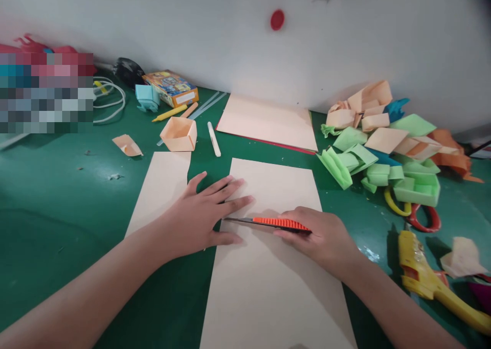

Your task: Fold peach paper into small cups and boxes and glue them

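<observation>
A large cream sheet of paper (276,287) lies in front of me on the green table. My left hand (199,211) rests across its left edge, fingers spread and flat, holding nothing. A narrower cream strip of paper (159,190) lies to the left, partly hidden under the left hand and forearm. My right hand (322,236) is closed around a utility knife (282,224) with an orange ribbed handle. The knife lies low over the large sheet, its thin blade pointing left to the sheet's edge, between my left thumb and index finger.
Folded paper pieces (379,149) are heaped at the right, near scissors (424,216) and a yellow glue gun (418,267). A paper stack (268,121) lies by the wall. Beyond the strip are a small paper box (179,134), a white marker (214,139) and a colourful box (171,88).
</observation>
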A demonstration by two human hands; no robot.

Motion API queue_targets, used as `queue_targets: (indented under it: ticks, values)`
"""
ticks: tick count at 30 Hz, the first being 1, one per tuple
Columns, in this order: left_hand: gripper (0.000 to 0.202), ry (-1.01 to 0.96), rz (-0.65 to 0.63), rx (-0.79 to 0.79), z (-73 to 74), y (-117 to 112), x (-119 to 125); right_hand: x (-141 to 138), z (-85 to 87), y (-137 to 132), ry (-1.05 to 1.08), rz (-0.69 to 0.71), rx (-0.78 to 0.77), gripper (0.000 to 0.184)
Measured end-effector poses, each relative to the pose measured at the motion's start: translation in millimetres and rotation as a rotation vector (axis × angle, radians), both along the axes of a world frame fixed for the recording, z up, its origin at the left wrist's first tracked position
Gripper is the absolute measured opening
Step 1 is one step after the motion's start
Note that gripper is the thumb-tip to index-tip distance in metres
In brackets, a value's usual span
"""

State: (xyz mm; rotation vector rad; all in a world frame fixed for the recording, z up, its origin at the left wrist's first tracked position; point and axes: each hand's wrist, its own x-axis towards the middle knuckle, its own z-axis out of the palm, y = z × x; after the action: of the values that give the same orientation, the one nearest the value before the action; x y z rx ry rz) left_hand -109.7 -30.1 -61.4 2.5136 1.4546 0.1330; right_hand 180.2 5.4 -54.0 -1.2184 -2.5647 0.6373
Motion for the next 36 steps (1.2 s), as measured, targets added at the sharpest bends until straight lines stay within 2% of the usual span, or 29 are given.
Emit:
queue_targets:
  ticks: [10, 16, 29, 36]
  values:
    - [0.077, -0.003, 0.015, -0.035, 2.5, 1.3, 1.5, -2.2, 6.2, 2.3, 0.014, 0.007, 0.012, 0.021]
    - [0.077, 0.011, 0.023, -0.086, 6.2, 2.1, 2.1, 2.8, 4.2, 2.9, 0.031, -0.009, 0.0, 0.021]
    - [0.077, 0.007, 0.014, -0.034, 2.9, 2.0, 0.1, 3.9, 7.5, 6.1, 0.017, -0.011, -0.021, 0.021]
    - [0.079, 0.033, -0.005, -0.015, 4.8, 1.9, 0.7, 6.5, 6.9, 7.6, 0.001, -0.004, 0.021, 0.021]
